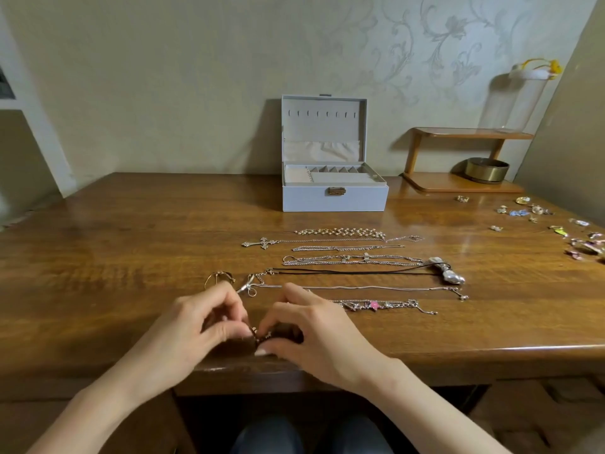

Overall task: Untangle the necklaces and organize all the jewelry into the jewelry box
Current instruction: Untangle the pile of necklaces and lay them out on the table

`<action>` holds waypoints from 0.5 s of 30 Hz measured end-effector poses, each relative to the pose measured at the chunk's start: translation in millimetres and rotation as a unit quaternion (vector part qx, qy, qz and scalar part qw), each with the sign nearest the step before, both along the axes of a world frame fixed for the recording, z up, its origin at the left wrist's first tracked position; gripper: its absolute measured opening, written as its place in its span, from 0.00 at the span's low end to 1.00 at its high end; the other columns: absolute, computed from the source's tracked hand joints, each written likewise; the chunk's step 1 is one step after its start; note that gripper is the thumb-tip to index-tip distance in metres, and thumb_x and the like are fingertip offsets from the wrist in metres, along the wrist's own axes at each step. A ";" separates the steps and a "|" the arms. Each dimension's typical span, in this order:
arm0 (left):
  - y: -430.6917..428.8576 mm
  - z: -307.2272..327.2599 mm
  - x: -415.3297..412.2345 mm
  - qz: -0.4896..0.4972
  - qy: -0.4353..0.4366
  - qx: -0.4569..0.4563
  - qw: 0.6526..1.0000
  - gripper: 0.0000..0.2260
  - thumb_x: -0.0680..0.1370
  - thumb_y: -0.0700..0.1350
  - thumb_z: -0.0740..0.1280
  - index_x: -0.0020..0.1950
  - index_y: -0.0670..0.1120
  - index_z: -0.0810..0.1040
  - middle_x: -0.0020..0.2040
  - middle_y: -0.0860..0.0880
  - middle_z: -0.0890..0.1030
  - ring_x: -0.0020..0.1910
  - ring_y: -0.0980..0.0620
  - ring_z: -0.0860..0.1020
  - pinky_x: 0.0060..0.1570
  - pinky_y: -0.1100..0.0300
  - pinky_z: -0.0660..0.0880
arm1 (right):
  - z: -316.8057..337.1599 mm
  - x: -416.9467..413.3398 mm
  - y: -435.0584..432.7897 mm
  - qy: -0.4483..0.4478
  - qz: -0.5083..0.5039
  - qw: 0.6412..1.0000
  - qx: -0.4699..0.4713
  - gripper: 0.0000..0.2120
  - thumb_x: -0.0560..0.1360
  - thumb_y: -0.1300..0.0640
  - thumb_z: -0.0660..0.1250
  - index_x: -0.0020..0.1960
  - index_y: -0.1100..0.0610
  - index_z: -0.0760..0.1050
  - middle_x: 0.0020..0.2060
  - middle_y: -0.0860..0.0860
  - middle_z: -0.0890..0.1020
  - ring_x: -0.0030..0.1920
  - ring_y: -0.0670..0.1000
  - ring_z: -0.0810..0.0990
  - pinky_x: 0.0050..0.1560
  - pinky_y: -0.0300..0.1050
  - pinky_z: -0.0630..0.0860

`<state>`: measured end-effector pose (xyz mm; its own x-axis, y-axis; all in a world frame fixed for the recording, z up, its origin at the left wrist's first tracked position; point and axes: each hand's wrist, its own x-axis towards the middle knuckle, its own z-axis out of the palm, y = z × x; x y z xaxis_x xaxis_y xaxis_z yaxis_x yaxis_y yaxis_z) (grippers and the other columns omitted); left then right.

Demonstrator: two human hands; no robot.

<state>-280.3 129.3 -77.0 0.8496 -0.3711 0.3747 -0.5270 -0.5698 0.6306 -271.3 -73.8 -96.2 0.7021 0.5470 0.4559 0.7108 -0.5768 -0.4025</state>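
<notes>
Left hand [209, 322] and right hand [304, 326] meet well in front of the jewelry box [334, 198], at the table's [98, 257] near edge. Each pinches a small chain piece [260, 335] between thumb and fingertips, likely working a knot or clasp; too small to tell which. Between hands and box, necklaces lie straightened in separate rows, probably to stop re-tangling: cross necklace [263, 243] nearer the box, black cord necklace [360, 272] nearer the hands. Box lid open, ready for filling. Earrings and charms [523, 211] scattered right of the box, unsorted
</notes>
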 end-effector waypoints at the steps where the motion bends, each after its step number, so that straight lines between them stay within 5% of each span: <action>1: 1.4 2.4 1.1 0.014 -0.015 -0.019 1.000 0.05 0.67 0.53 0.68 0.39 0.57 0.74 0.40 0.54 0.80 0.40 0.56 0.77 0.39 0.66 0.71 | 2.1 3.8 3.7 0.014 0.000 1.000 0.009 0.07 0.72 0.51 0.72 0.48 0.52 0.80 0.44 0.46 0.73 0.40 0.43 0.71 0.38 0.40 0.72; 5: 4.3 11.1 6.1 0.060 -0.053 -0.066 0.995 0.06 0.69 0.46 0.71 0.38 0.55 0.75 0.38 0.54 0.81 0.40 0.55 0.78 0.38 0.70 0.72 | 12.5 18.5 18.8 0.099 0.011 0.992 0.077 0.03 0.72 0.58 0.71 0.45 0.55 0.78 0.43 0.48 0.78 0.38 0.43 0.74 0.39 0.38 0.73; 8: 3.0 13.8 8.5 0.078 -0.032 -0.069 0.994 0.06 0.68 0.50 0.70 0.41 0.56 0.74 0.43 0.59 0.80 0.45 0.62 0.78 0.40 0.75 0.71 | 19.7 27.5 28.1 0.154 0.007 0.976 0.151 0.04 0.72 0.61 0.70 0.44 0.57 0.75 0.40 0.51 0.80 0.38 0.49 0.77 0.39 0.43 0.76; 11: 3.4 12.1 12.0 0.105 0.006 -0.053 0.993 0.13 0.66 0.54 0.69 0.48 0.56 0.73 0.45 0.65 0.80 0.46 0.68 0.77 0.41 0.73 0.66 | 25.8 35.7 38.6 0.169 0.001 0.969 0.181 0.06 0.72 0.63 0.70 0.43 0.56 0.73 0.37 0.48 0.78 0.34 0.41 0.74 0.35 0.32 0.71; 15: 11.1 13.1 15.9 0.107 0.036 -0.112 0.987 0.11 0.67 0.51 0.69 0.46 0.52 0.77 0.42 0.58 0.82 0.42 0.61 0.81 0.42 0.66 0.71 | 26.6 45.5 48.4 0.207 0.034 0.952 0.225 0.07 0.72 0.64 0.71 0.42 0.54 0.75 0.37 0.51 0.80 0.36 0.44 0.77 0.37 0.36 0.74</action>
